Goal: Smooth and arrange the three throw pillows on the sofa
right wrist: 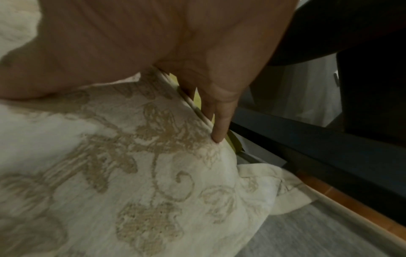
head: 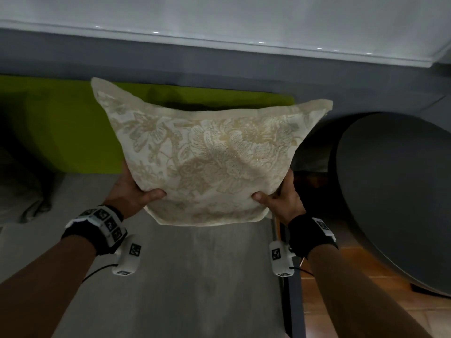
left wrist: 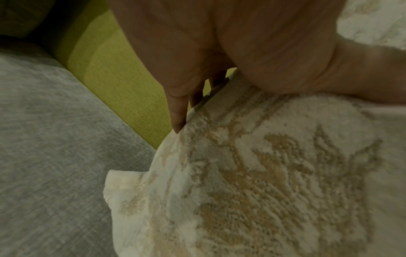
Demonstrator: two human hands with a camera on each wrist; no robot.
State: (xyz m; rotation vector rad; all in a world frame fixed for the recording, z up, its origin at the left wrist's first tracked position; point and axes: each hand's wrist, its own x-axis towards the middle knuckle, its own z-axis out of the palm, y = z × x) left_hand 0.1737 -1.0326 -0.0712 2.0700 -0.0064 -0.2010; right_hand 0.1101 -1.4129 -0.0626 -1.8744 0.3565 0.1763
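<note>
Wide open grey seat point(head: 170, 276) lies under both forearms, with room to pass on the near side. Ahead, the cream pillow point(head: 207, 154) fills the middle, gripped low at each side by the left hand point(head: 133, 189) and right hand point(head: 286, 198), so the way straight forward is blocked. Behind it the green cushion point(head: 61, 123) walls off the back, touching the seat along its base. To the right, a dark rail point(head: 292, 289) ends the seat, with wood floor point(head: 341, 301) beyond, and a big dark round shape point(head: 395, 191) crowds near the right hand. Left of the pillow, the seat runs free up to the cushion.
</note>
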